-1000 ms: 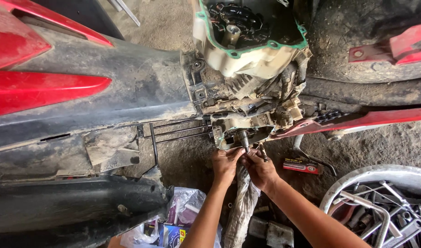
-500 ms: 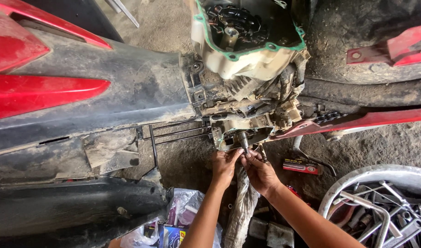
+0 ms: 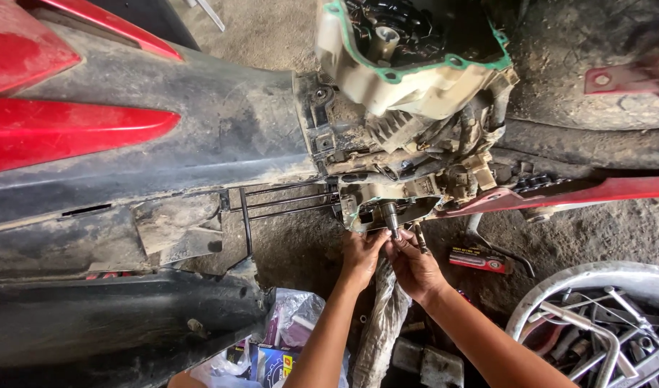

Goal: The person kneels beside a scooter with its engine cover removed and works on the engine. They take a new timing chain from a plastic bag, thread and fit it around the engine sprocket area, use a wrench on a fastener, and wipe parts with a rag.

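Nearest the camera, a plastic bag (image 3: 295, 323) and a small box (image 3: 272, 361) lie on the dirt floor, with a basin (image 3: 559, 287) of tools to the right. Above them the left hand (image 3: 359, 257) and right hand (image 3: 413, 267) meet, fingers bunched together at the tip of a short steel shaft (image 3: 391, 216); what they pinch cannot be told. The shaft sticks out of the grimy engine (image 3: 408, 100), beside the red fairing (image 3: 63, 129).
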